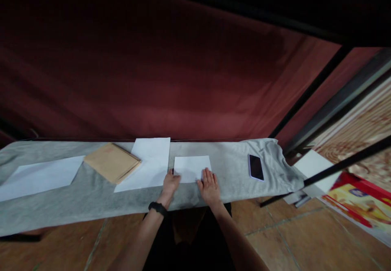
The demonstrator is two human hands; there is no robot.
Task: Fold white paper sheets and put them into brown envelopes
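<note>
A small folded white paper (192, 167) lies on the grey cloth-covered table (91, 197). My left hand (170, 182), with a black band on its wrist, rests at the paper's near left corner, its fingers curled onto the edge. My right hand (209, 185) lies flat with fingers stretched out on the paper's near right corner. To the left of the small paper lies a larger white sheet (148, 163), with a stack of brown envelopes (112, 161) overlapping its left side.
Another white sheet (39, 176) lies at the table's far left. A dark phone (255, 167) lies face up near the right end. A dark red curtain (152, 67) hangs behind. White paper (311, 164) and a red printed box (357, 199) sit on the floor at right.
</note>
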